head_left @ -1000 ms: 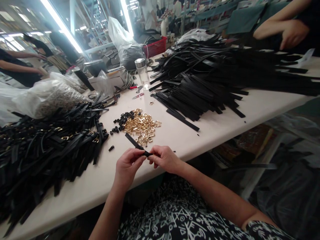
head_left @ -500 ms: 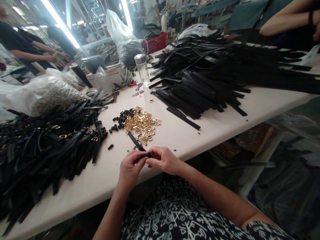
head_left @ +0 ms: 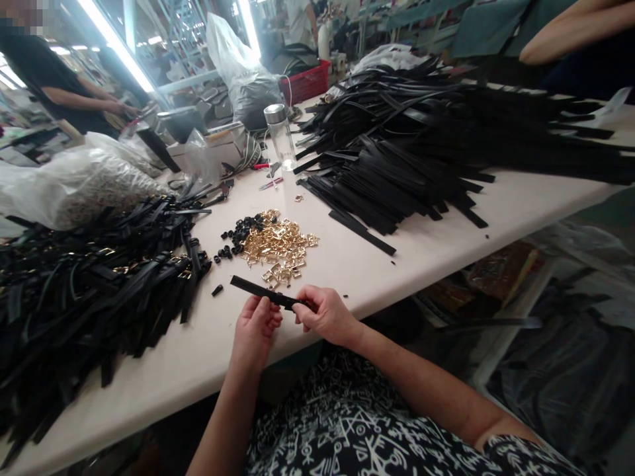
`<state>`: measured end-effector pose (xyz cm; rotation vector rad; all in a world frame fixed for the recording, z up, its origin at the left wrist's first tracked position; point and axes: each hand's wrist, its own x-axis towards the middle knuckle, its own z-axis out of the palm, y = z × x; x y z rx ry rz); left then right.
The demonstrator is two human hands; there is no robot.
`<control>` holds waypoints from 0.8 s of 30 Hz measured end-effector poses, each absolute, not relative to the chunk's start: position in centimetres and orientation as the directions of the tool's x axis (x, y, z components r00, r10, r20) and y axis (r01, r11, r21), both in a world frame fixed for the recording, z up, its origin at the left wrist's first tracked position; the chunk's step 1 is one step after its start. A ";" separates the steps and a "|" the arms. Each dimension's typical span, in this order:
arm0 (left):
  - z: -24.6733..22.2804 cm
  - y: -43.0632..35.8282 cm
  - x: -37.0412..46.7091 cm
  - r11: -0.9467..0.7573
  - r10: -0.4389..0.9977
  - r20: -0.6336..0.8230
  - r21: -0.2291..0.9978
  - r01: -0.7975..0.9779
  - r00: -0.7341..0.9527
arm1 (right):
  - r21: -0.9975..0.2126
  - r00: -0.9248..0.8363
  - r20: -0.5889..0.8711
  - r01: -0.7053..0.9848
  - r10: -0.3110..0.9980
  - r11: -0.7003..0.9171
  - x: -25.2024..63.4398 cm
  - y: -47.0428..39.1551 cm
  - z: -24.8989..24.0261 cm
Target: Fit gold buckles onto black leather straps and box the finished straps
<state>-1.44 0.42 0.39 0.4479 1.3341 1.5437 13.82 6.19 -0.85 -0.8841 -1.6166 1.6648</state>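
Note:
A black strap (head_left: 253, 287) stretches between my two hands above the table's near edge. My right hand (head_left: 325, 315) pinches its right end, and the fingers cover most of that end. My left hand (head_left: 256, 324) is closed with its thumb and fingertips against the strap's lower edge. Just beyond the strap lies a heap of gold buckles (head_left: 282, 239), with small black loops (head_left: 243, 231) piled against its left side. One loose black piece (head_left: 217, 290) rests on the table left of the strap.
Black straps with gold buckles (head_left: 109, 284) cover the table's left side. Plain black straps (head_left: 391, 172) are stacked at the right. A glass bottle (head_left: 282, 140), pink-handled snips (head_left: 271, 184) and a red basket (head_left: 307, 82) stand or lie farther back. Other people are across the table.
The strap has swung from pointing away to lying more crosswise, its free end now farther left. My hands have drawn apart, the left shifting slightly lower along the strap.

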 end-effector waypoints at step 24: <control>-1.6 -0.1 0.7 0.119 0.851 -0.249 0.949 -0.292 -0.462 | -0.962 -0.541 0.088 0.171 0.836 0.212 13.9 6.1 -1.3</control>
